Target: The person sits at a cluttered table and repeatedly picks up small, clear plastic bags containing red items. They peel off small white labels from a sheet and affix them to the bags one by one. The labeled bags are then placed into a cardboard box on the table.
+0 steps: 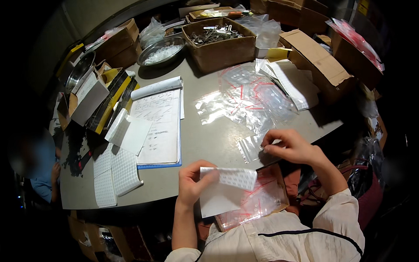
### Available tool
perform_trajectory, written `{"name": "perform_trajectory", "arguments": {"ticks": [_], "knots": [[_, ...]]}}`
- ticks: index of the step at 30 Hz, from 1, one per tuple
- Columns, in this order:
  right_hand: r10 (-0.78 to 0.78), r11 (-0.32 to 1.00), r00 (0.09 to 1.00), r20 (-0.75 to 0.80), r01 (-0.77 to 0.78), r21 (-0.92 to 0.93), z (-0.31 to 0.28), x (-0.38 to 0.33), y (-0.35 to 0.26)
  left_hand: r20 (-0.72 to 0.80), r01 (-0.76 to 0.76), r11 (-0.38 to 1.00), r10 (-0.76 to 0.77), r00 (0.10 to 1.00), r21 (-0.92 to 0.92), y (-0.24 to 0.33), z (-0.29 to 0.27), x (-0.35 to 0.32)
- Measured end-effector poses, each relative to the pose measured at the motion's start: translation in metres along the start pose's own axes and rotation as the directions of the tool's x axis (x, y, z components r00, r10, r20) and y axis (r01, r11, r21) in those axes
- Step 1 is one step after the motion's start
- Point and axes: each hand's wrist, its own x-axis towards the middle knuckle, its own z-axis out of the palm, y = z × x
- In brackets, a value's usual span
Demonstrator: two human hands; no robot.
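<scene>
1. The left hand [190,183] pinches a white sticker sheet [227,185] by its top edge, thumb on the front, with the upper strip folded over. It's held low, just off the near table edge, above a shallow box of bags [255,201] in the lap.
2. The right hand [291,147] has its fingertips closed on the corner of a small clear zip bag [251,147] lying flat at the table's near edge. Can't tell if there's a sticker between the fingers.
3. Just behind that bag is a loose pile of bags [248,98], shiny clear plastic with red zip strips, spread over the middle of the table.
4. The table [205,144] is plain grey, smooth, rounded at the near corner. The room around it is dark and crowded with cartons.
5. To the left lies an open notebook [159,124] with handwriting and a blue cover edge, loose white paper on top, and more dotted sheets [114,172] beside it.
6. At the back: a cardboard box of metal parts [218,38] and a steel bowl [161,51] holding pale bits.
7. Far left: small yellow boxes [107,102], long and flat. To the right, a brown carton [315,56] with its flaps open.
</scene>
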Motion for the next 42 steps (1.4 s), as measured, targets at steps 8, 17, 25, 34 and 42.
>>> {"name": "perform_trajectory", "arguments": {"ticks": [8,17,25,34,42], "knots": [[-0.029,0.984,0.992,0.126,0.006,0.178,0.025,0.022,-0.016,0.483,-0.319,0.829,0.068,0.873,0.459,0.017,0.025,0.004],[-0.041,0.698,0.953,0.300,0.243,-0.674,0.008,0.045,-0.009,0.438,-0.391,0.719,0.133,0.889,0.575,0.001,0.023,0.005],[0.180,0.740,0.894,0.411,0.152,-0.656,0.004,0.024,-0.038,0.003,-0.033,0.997,0.033,0.999,0.070,0.012,-0.007,-0.008],[0.011,0.576,1.000,-0.029,-0.030,-0.817,0.010,0.004,-0.002,-0.276,-0.140,0.985,0.108,0.955,-0.099,0.005,-0.020,-0.013],[-0.208,0.916,0.976,0.059,0.216,-0.337,-0.014,0.013,0.009,-0.207,-0.084,0.996,0.088,0.974,0.031,0.009,-0.005,-0.005]]}}
